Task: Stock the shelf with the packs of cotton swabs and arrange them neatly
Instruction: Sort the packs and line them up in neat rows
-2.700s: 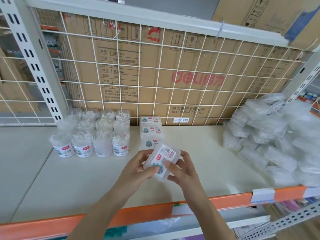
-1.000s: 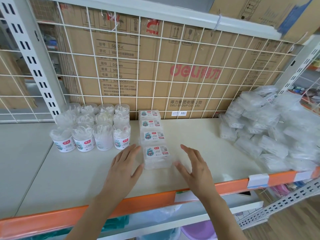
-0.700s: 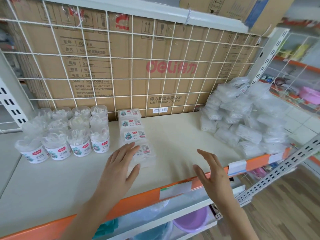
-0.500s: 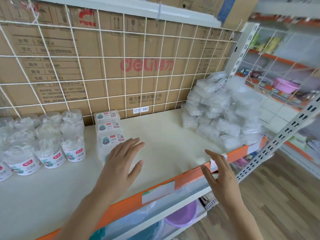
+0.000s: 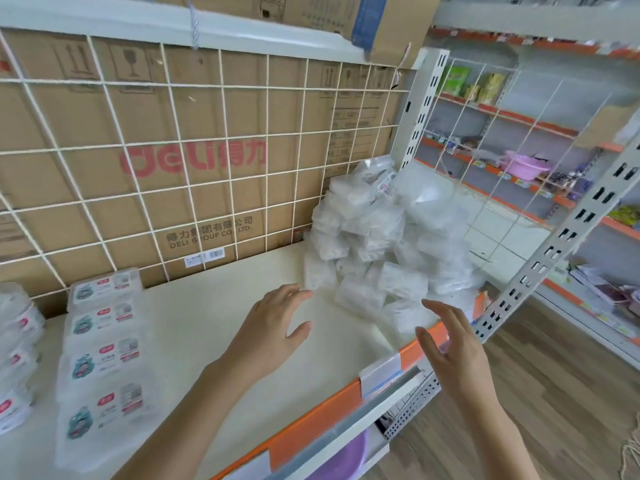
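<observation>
Wood-plank floor (image 5: pixel 554 393); wire grid panel (image 5: pixel 227 138) before cardboard boxes (image 5: pixel 104 109); neighbouring shelving (image 5: pixel 502 115).

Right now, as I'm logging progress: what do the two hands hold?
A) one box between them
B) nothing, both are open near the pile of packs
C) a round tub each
B: the left hand and right hand are both open and empty, fingers stretched toward the pile at the shelf's right end.

A single head-worn camera looks forward and down, close over the shelf (image 5: pixel 194 306), facing its right end.
</observation>
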Demonstrator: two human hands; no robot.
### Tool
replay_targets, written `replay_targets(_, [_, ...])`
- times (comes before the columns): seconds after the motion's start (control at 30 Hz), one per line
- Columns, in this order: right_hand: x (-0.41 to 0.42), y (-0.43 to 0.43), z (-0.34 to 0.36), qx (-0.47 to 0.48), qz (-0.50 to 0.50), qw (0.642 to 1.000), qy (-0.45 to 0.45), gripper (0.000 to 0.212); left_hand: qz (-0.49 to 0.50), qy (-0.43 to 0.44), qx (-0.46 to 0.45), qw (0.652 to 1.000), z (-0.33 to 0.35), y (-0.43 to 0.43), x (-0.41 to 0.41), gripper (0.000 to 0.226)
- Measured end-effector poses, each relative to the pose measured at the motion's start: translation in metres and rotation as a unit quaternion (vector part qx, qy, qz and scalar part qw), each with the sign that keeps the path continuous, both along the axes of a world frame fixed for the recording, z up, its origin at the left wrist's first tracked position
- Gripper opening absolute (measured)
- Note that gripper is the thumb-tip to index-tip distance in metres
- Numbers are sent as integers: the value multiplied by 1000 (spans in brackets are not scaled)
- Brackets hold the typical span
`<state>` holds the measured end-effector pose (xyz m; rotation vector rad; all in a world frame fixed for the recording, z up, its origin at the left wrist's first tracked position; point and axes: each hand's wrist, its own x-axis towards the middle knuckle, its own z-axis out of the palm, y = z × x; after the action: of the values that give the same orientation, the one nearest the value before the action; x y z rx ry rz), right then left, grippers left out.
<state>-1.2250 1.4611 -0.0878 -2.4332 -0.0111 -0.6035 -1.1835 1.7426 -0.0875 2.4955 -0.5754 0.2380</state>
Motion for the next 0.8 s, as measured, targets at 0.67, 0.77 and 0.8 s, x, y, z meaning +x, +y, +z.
replay_targets(0.67, [128,-40,-15,-167,139,974,-60,57,207,109,7,972,-19,-86,109,69])
replay_targets(0.77, [127,-38,-14,-154,149,976,-47,61,233,111,29,966,-16,-79,99,67])
replay_targets(0.8, [126,-38,-13,-140,152,977,-44,60,239,116,32,963,-16,-75,94,65])
